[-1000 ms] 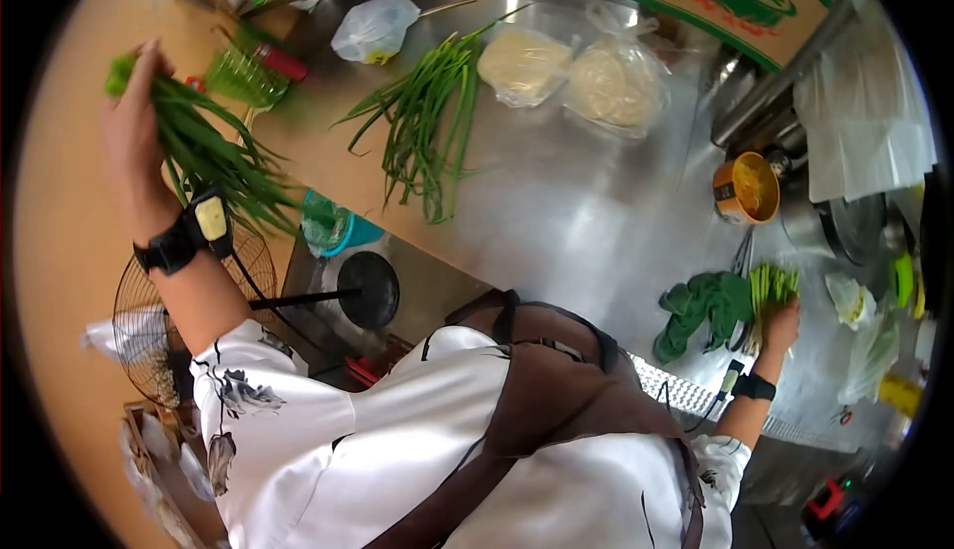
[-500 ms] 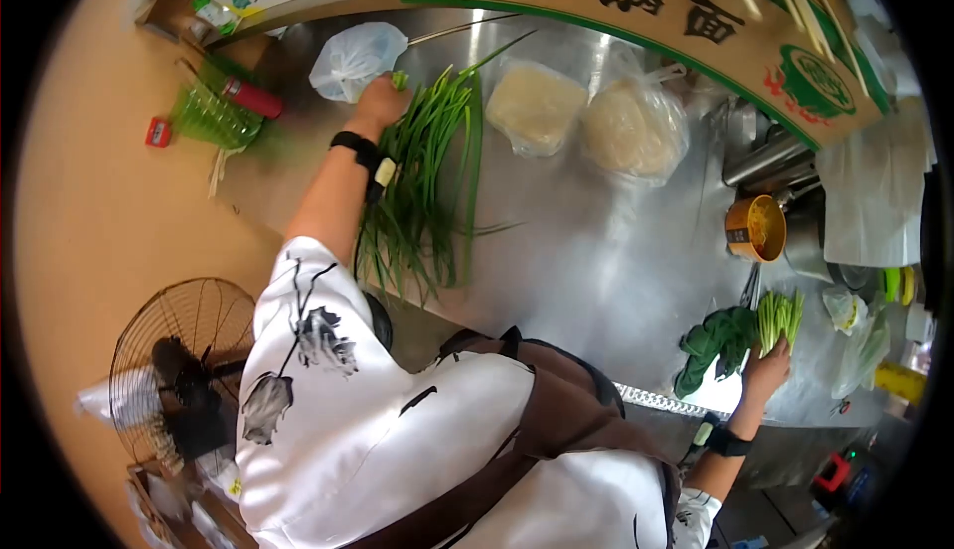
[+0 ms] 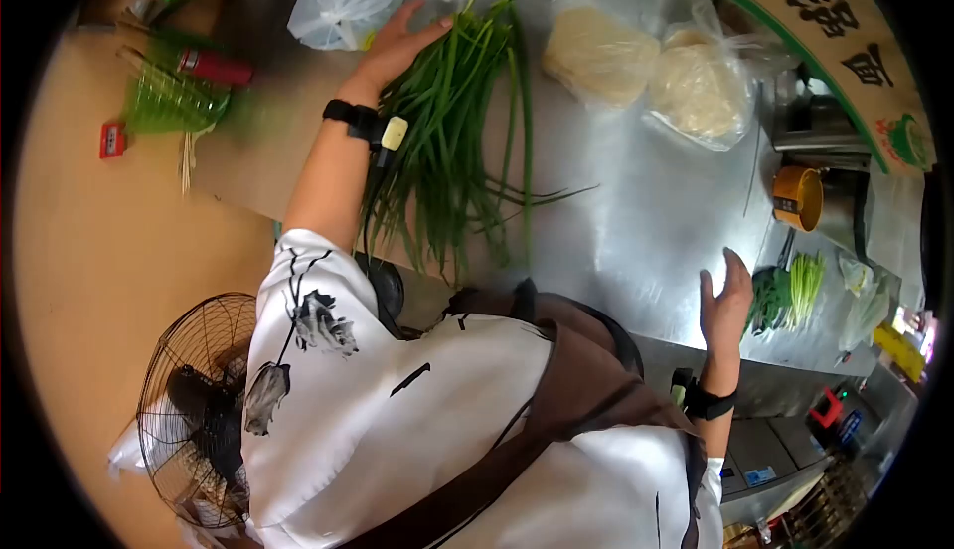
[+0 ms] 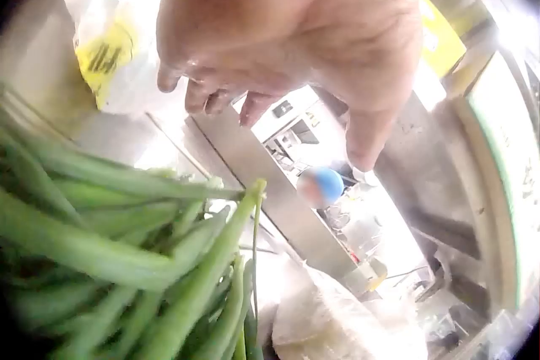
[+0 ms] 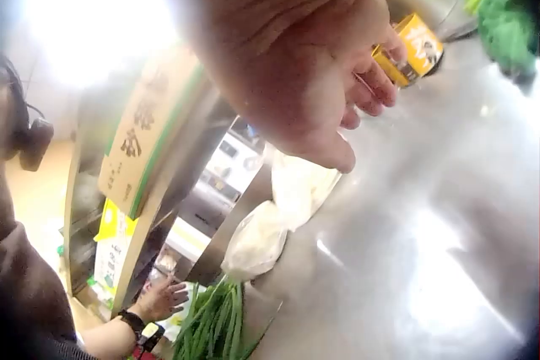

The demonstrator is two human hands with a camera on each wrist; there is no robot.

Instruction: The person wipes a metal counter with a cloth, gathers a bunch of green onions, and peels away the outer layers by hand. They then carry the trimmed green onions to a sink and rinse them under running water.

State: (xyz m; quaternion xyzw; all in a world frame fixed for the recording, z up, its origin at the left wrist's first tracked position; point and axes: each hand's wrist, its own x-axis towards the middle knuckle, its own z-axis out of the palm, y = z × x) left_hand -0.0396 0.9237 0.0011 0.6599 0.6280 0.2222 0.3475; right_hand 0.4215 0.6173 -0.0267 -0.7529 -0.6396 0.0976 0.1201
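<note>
My left hand [image 3: 397, 47] is spread just above the cut ends of a pile of scallions [image 3: 452, 122] on the metal counter. In the left wrist view the palm and loose fingers hold nothing, and the scallions [image 4: 169, 259] lie below them. My right hand [image 3: 727, 306] hovers near the counter's front edge, fingers apart and bare. To its right lie a bunch of light green stalks [image 3: 804, 289] and a dark green bundle [image 3: 767, 301]. The right wrist view also shows that hand [image 5: 304, 81] with relaxed fingers over the counter.
Bags of pale dough-like rounds [image 3: 601, 52] sit behind the scallions, and a knotted plastic bag [image 3: 350, 2] stands at the back left. A yellow tub [image 3: 798, 197] is at the right. A wire fan [image 3: 199, 400] stands left of the person, and a printed cardboard box [image 3: 825, 12] lines the back.
My left hand carried a bunch of scallions from the far left onto the others and let go. My right hand let go of the light green stalks and moved left, away from them.
</note>
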